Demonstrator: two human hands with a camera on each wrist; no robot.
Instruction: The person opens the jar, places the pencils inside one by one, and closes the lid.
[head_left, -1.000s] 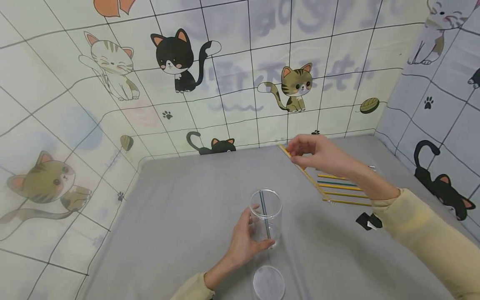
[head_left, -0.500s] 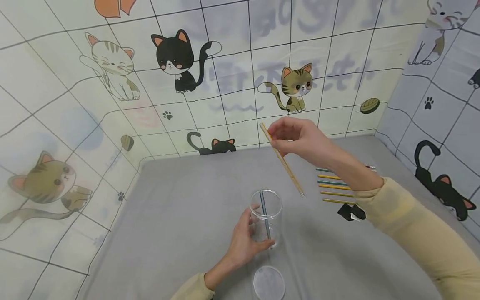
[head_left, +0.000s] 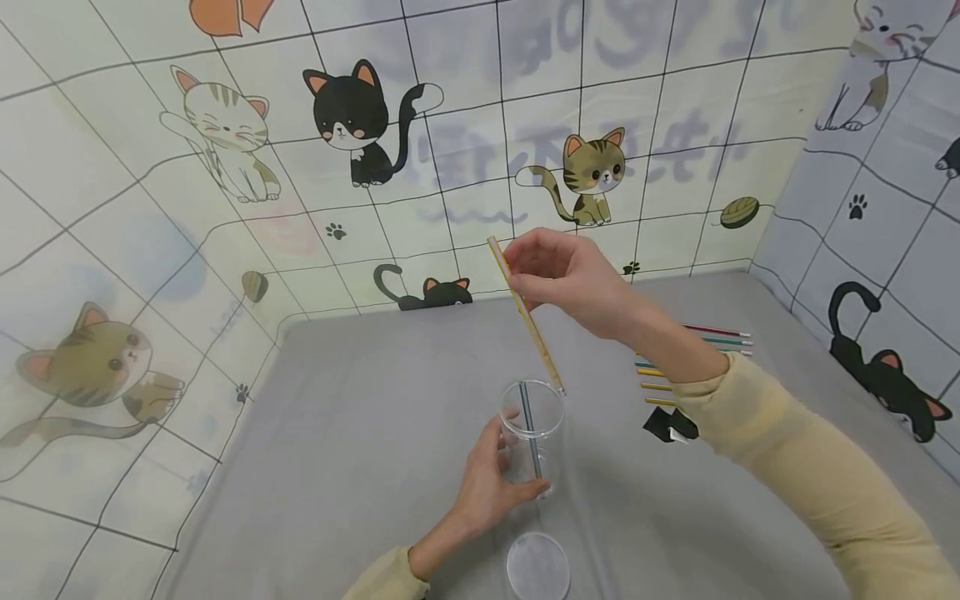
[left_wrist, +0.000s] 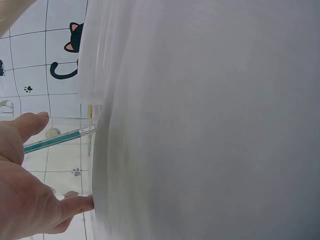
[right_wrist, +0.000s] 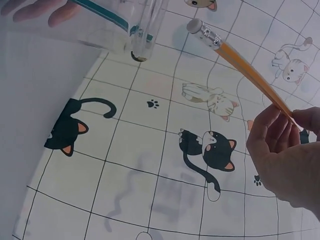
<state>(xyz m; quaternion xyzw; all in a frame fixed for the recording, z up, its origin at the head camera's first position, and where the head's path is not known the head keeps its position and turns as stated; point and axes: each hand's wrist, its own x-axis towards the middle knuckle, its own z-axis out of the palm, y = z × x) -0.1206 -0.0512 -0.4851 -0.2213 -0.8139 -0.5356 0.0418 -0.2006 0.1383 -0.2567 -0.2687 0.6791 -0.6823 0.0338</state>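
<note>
A clear cylindrical jar stands on the grey table, its top uncovered. My left hand grips it low on its side, thumb and fingers round the wall. Inside leans one teal pencil, its metal eraser end down at the jar's base. My right hand pinches a yellow pencil near its upper end between thumb and fingers. That pencil slants with its eraser end down, and in the head view this end overlaps the far right of the jar's rim.
A round clear lid lies in front of the jar. Several pencils in red, green and yellow lie in a row at the right, partly behind my right forearm. Close to them is a small black scrap. Cat-printed curtains surround the table.
My right hand has lifted the yellow pencil off the table beside the row and carried it left and up, turning it steeper, to the jar's rim. The left hand and jar stay put.
</note>
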